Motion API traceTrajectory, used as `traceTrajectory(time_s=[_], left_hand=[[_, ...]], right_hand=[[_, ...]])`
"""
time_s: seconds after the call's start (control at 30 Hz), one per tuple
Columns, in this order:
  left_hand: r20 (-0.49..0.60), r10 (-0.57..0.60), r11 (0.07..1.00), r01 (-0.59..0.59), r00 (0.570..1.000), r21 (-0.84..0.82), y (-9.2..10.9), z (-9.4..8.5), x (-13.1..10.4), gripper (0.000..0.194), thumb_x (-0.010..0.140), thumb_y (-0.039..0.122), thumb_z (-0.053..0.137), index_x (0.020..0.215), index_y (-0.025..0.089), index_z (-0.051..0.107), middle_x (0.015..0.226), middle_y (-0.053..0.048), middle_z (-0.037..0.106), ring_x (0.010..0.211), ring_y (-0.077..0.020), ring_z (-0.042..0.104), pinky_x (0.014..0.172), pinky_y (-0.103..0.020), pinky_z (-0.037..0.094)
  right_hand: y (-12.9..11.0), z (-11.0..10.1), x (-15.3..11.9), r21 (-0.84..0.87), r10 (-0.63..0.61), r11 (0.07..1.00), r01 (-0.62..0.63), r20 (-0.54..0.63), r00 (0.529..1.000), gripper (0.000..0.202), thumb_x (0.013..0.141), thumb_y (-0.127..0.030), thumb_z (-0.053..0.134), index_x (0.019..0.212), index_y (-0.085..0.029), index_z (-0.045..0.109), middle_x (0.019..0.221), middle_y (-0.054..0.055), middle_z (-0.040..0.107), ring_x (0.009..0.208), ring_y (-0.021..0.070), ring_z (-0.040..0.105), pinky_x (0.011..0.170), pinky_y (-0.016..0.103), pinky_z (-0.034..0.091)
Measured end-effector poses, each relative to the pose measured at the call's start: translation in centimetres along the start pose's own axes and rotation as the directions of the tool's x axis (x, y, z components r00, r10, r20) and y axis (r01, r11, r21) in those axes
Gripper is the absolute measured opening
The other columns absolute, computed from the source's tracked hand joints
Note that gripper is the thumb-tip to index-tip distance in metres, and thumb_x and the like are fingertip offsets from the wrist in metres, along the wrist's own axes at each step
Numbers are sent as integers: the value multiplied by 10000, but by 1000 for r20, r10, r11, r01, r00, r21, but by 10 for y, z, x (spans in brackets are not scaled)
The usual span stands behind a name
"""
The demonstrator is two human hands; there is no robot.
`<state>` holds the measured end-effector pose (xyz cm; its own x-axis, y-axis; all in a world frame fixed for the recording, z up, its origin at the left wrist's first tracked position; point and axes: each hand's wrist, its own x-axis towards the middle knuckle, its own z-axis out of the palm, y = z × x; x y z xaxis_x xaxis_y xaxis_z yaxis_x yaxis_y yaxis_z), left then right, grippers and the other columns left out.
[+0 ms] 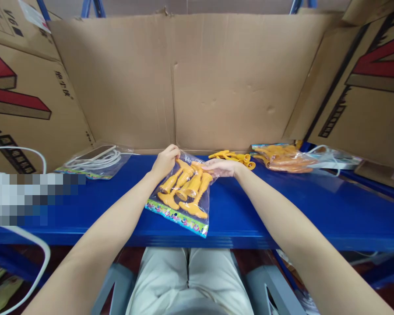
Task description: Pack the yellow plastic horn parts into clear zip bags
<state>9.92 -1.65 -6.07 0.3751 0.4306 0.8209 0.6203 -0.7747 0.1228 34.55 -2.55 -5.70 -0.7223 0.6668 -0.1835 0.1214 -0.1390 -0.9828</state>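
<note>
A clear plastic bag (184,192) with a green and blue patterned strip at its near end holds several yellow-orange plastic pieces. It lies tilted over the blue shelf top, close to the front edge. My left hand (166,161) has its fingers closed on the bag's far left corner. At the far right side of the bag, my right hand (220,167) rests with fingers stretched out against the plastic and the pieces. Just behind my right hand, loose yellow pieces (231,155) sit at the back of the shelf.
The blue shelf (292,192) is backed by a cardboard panel (236,78). Large boxes stand left (26,96) and right (374,109). A bag with a white cable (101,161) lies left; bagged orange pieces (282,158) lie right. A white cable (41,249) hangs front left.
</note>
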Motion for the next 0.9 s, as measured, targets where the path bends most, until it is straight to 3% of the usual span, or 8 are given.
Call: traceTrajectory(time_s=[0.23,0.43,0.53,0.63,0.7,0.77,0.83,0.9], left_hand=[[-11,-11,1000,11,1000,14,-2,-1,-1,228,765,51,355,631,194,471,788,-14,533,757,-124,528,717,-229,430],[31,-40,999,39,999,36,-3,-2,0,242,767,50,360,672,187,536,913,-40,587,818,-133,571,766,-250,463],[-18,-96,994,97,995,45,-3,-4,0,255,825,106,388,904,194,614,1173,-67,563,975,-159,586,851,-285,475],[-85,-184,982,187,979,35,-9,-9,-2,331,854,151,417,1153,192,552,1306,-100,489,976,-170,602,878,-322,489],[-104,-238,969,243,966,37,-17,-11,-5,356,849,146,427,1190,185,521,1316,-113,477,885,-155,621,878,-341,496],[-104,-280,956,286,954,56,-25,-12,-9,349,838,132,435,1173,182,522,1299,-111,486,831,-144,628,894,-356,491],[-98,-314,943,322,944,80,-32,-13,-12,346,829,121,441,1160,180,522,1273,-111,502,828,-149,633,910,-367,483],[-99,-344,930,353,934,100,-36,-12,-13,364,824,119,448,1178,177,507,1256,-116,514,842,-161,636,914,-377,481]], right_hand=[[6,9,14,152,23,988,-24,10,1000,276,928,-375,484,1086,-185,605,962,50,715,798,151,688,790,310,551],[2,18,17,144,-29,989,41,-85,996,190,846,-175,588,1028,-154,640,914,43,723,755,132,688,758,241,542],[-4,14,10,147,-93,982,118,-165,982,169,834,-151,581,987,-142,652,872,50,724,748,136,686,743,239,546],[-13,2,-1,155,-162,963,222,-327,931,137,845,-175,558,938,-139,651,826,52,719,715,136,678,718,245,555],[-19,-10,-9,177,-210,926,334,-492,845,136,850,-174,533,931,-149,639,809,40,714,687,131,669,674,240,559],[-26,-25,-17,188,-263,853,487,-650,713,129,855,-171,511,921,-155,621,822,27,704,688,119,661,651,230,558],[-31,-42,-24,115,-303,748,654,-818,490,134,877,-209,482,919,-157,597,838,19,686,690,107,652,612,213,551],[-34,-63,-34,-53,-277,652,757,-945,173,138,887,-250,469,954,-168,558,897,20,664,759,116,656,622,229,556]])
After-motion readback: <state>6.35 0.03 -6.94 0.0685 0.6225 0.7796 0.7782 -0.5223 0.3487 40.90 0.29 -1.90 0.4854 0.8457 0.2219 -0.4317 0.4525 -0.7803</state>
